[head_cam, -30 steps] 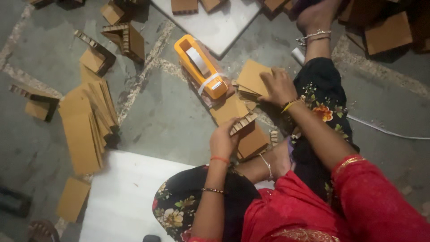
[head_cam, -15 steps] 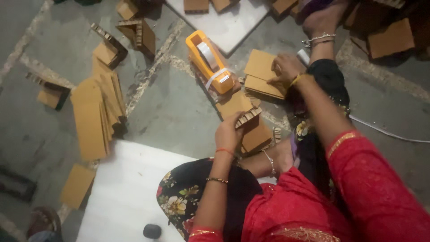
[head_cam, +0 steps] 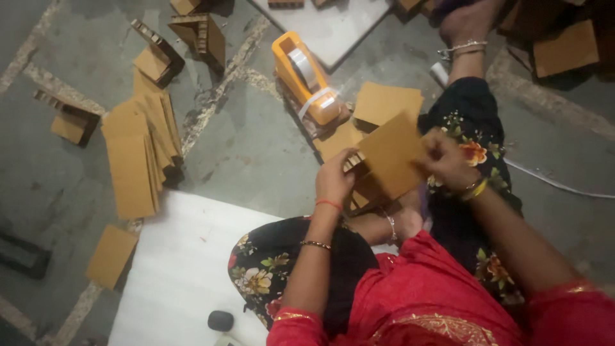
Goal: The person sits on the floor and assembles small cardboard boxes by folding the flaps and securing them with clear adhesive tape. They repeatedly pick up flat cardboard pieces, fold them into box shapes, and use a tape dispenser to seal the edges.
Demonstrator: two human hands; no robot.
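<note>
The right hand (head_cam: 448,163) has its grip closed on the right edge of a flat brown cardboard sheet (head_cam: 392,154), which tilts in the air above the person's lap. The left hand (head_cam: 334,181) has its grip closed on a small corrugated cardboard piece (head_cam: 353,161), just left of the sheet and touching its lower left edge. Under both grips lie more cardboard pieces (head_cam: 343,138) on the floor (head_cam: 256,141). Just beyond the grips, further from the person, stands an orange tape dispenser (head_cam: 306,77) with a white roll, and right of it lies another cardboard square (head_cam: 387,101). Well to the left of the left grip a fanned stack of cardboard sheets (head_cam: 138,154) rests on the floor, with a few folded cardboard boxes (head_cam: 157,61) past it. Below the left grip, close to the person's knee, lies a white board (head_cam: 186,269) with a small dark round object (head_cam: 220,320) on it.
</note>
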